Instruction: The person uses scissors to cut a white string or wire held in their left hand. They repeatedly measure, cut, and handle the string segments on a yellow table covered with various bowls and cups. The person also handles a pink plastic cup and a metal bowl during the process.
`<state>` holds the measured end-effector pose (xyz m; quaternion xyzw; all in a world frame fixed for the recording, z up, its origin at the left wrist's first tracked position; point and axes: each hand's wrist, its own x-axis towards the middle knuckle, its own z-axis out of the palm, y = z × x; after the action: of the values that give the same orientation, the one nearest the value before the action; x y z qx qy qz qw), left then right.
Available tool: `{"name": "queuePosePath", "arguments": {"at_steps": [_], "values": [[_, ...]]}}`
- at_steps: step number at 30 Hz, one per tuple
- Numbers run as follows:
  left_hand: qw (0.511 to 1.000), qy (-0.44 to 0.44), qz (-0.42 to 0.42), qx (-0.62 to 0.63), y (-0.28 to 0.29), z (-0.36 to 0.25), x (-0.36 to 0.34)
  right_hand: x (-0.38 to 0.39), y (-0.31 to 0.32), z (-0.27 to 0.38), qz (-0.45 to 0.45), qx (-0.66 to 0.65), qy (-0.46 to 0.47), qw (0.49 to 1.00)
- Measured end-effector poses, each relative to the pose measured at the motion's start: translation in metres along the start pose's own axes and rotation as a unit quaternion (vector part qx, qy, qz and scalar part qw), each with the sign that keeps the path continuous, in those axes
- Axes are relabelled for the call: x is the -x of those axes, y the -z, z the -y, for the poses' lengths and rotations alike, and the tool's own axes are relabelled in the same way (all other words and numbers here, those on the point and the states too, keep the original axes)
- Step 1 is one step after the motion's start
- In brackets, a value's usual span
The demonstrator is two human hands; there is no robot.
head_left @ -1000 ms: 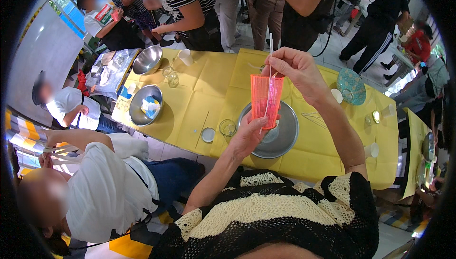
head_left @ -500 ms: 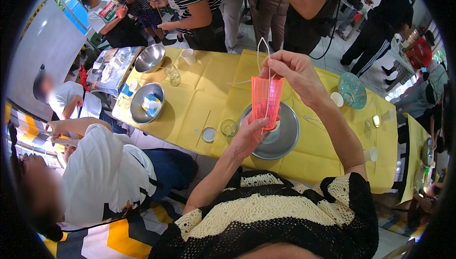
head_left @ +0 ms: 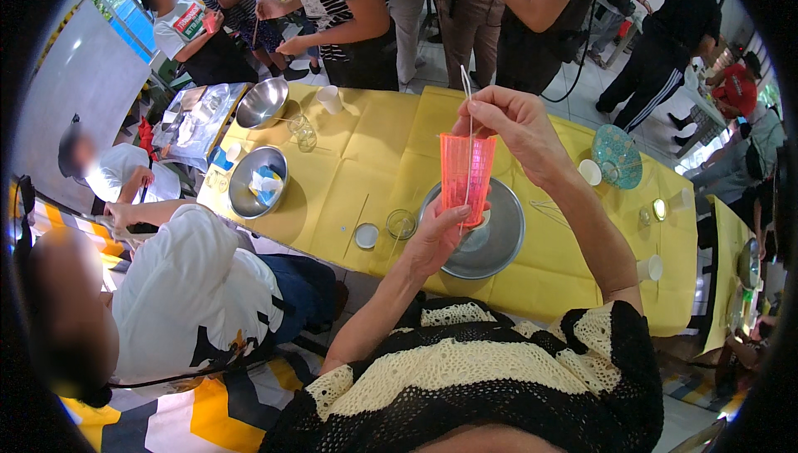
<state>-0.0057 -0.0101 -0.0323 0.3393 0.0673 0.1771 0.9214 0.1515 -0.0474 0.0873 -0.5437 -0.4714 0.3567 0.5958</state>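
Note:
My left hand (head_left: 440, 233) grips the lower part of a translucent orange-pink plastic tapered container (head_left: 466, 172), held upright. My right hand (head_left: 519, 120) is closed in a pinch on a thin white string (head_left: 465, 79) at the container's top, its fingers over the opening; the string rises in a narrow loop and runs down along the container. Beneath them sits a wide metal bowl (head_left: 499, 245), with a round glass jar (head_left: 401, 224) and a small silver lid (head_left: 366, 235) to its left.
The yellow-covered table (head_left: 349, 170) holds metal bowls (head_left: 262, 102), white cups (head_left: 328, 98), glasses (head_left: 301, 133) and a teal patterned bowl (head_left: 616, 155). A co-worker in white (head_left: 179, 303) is close at my left; several people (head_left: 332, 21) stand across the table.
A tall string loop appeared above my right fingers, spread wide half a second ago, narrower now. My hands stay in place. The co-worker at my left has shifted.

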Motion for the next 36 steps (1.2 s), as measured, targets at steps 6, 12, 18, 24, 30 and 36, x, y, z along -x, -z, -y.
{"name": "queuePosePath", "arguments": {"at_steps": [6, 12, 18, 24, 30, 36], "values": [[1.000, 0.003, -0.002, 0.000, 0.0011, 0.0010, 0.0004, -0.0004, -0.0003, -0.0005, -0.008, 0.006, 0.009, 1.000], [1.000, 0.005, 0.000, 0.010, 0.0002, -0.0005, 0.0009, -0.0017, -0.0017, -0.0010, -0.016, -0.003, 0.014, 1.000], [1.000, -0.003, 0.007, 0.002, 0.0007, 0.0001, -0.0010, -0.0027, -0.0012, -0.0016, -0.023, 0.004, 0.012, 1.000], [1.000, -0.005, 0.006, 0.003, 0.0003, -0.0010, -0.0025, -0.0041, -0.0015, -0.0006, -0.030, 0.001, 0.003, 1.000], [1.000, -0.003, 0.003, -0.001, 0.0001, -0.0015, -0.0046, -0.0061, -0.0008, -0.0001, -0.035, -0.009, 0.007, 0.999], [1.000, -0.014, 0.008, -0.006, -0.0020, 0.0013, -0.0058, -0.0047, -0.0007, 0.0012, -0.056, -0.003, 0.021, 0.998]]}}
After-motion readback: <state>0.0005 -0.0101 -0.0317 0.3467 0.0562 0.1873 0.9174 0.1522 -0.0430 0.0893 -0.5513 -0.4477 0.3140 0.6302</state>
